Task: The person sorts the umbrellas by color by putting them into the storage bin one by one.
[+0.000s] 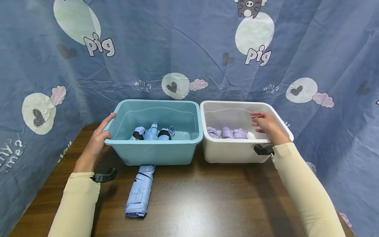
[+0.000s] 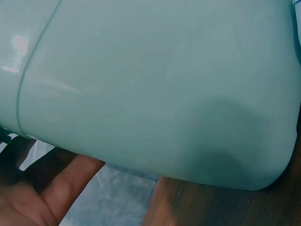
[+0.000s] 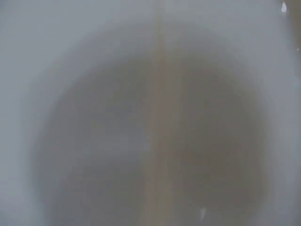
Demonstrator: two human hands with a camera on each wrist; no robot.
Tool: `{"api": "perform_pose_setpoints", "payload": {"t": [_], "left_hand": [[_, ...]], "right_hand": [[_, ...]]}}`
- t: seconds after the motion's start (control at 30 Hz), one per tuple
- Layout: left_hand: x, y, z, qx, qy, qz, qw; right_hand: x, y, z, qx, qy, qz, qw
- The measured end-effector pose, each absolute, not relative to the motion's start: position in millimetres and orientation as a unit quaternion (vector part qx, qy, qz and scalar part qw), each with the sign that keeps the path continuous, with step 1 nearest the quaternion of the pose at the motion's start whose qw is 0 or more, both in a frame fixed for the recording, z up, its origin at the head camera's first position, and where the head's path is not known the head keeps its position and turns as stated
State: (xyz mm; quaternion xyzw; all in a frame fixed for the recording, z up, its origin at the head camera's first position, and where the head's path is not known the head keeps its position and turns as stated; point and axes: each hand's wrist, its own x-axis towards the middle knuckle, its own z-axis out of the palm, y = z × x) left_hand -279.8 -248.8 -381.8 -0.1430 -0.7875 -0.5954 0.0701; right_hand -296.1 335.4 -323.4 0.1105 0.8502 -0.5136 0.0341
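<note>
My left hand (image 1: 95, 143) rests at the left rim of a light blue plastic bin (image 1: 160, 154), its fingers stretched along the outside of the edge. The left wrist view shows the bin's smooth wall with the fingers (image 2: 70, 181) right beside it. Inside this bin lie several blue folded umbrellas (image 1: 151, 132), some with black bands. Over the right part of a white bin (image 1: 234, 151) hovers my right hand (image 1: 267, 126), fingers loosely bent and holding nothing. Purple folded umbrellas (image 1: 227, 133) lie in the white bin. The right wrist view is blurred by the bin's pale wall.
Another blue folded umbrella (image 1: 139, 194) lies on the brown wooden table (image 1: 201, 204), in front of the blue bin. Both bins stand side by side against a blue printed cloth (image 1: 183, 42). A small white object (image 1: 251, 135) sits beside the purple umbrellas.
</note>
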Motion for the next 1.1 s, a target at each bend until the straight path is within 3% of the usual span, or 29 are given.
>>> {"api": "perform_pose_setpoints", "payload": {"t": [0.33,1.1], "left_hand": [[-280.8,-246.2,-379.6,-0.138,-0.783,-0.603,0.069],[-280.3,-247.9,-379.9,-0.138,-0.779,-0.608,0.065]], "right_hand": [[-282.7,327.8,-310.4,0.095,0.846,-0.525,-0.003],[-237.3,261.0,-286.2,-0.061,0.804,-0.591,0.007]]}}
